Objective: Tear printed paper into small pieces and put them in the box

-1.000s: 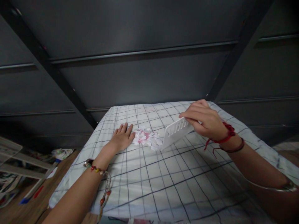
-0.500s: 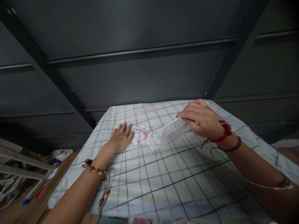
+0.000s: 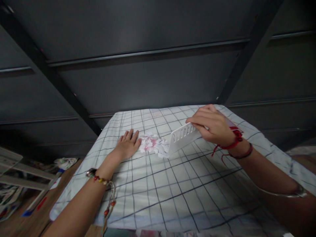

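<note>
My left hand (image 3: pixel 128 144) lies flat on the checked cloth with its fingers spread. Its thumb side is right beside a small heap of torn paper scraps (image 3: pixel 153 144), white with some pink. On the heap's other side, my right hand (image 3: pixel 211 126) grips a thin white slotted plastic plate (image 3: pixel 184 138) by its upper right part. The plate stands tilted on edge, and its left end is close to the scraps; I cannot tell if it touches them. My right fingers hide part of it.
A white cloth with dark grid lines (image 3: pixel 172 191) covers the surface. Behind it rises a dark panelled wall (image 3: pixel 148 85). Partly behind my right hand lies a flat item with a red edge (image 3: pixel 233 126). A pale rack (image 3: pixel 29 181) stands on the floor at left.
Almost nothing differs. The view has shifted very slightly; both hands, the plate and the paper scraps keep practically the same places.
</note>
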`<state>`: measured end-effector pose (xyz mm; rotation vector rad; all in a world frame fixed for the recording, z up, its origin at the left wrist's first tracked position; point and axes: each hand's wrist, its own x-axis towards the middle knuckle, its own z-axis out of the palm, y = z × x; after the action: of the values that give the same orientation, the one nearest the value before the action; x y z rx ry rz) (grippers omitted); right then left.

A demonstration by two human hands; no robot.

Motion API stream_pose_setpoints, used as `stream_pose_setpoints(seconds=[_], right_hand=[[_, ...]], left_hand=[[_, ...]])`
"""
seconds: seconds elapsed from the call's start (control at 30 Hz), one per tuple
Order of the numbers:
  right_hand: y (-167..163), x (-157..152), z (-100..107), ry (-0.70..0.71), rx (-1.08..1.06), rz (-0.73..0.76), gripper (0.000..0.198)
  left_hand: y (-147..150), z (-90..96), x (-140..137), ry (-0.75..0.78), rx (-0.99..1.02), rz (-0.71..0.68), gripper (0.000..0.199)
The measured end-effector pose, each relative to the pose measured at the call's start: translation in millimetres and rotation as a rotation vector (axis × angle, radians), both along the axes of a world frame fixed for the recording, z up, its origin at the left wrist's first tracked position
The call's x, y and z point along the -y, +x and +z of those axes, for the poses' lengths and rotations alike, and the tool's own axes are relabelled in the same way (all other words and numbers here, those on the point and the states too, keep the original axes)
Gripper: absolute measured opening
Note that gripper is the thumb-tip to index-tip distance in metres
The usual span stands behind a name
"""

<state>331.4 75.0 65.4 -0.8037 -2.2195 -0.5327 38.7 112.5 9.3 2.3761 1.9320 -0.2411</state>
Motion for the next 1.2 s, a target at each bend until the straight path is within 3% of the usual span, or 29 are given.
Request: stream_pose_setpoints(seconds=[0.47, 1.2], right_hand=[[1.6, -1.8, -4.9, 0.119, -0.042, -0.031, 0.022], [4.4, 3.1, 4.4, 0.127, -0.03, -0.041, 0.019]], left_hand=[[-0.5, -1.0, -1.3, -0.002, 0.001, 0.003, 0.056], [-0.3, -0.8, -0.8, 0.003, -0.011, 0.007, 0.057]])
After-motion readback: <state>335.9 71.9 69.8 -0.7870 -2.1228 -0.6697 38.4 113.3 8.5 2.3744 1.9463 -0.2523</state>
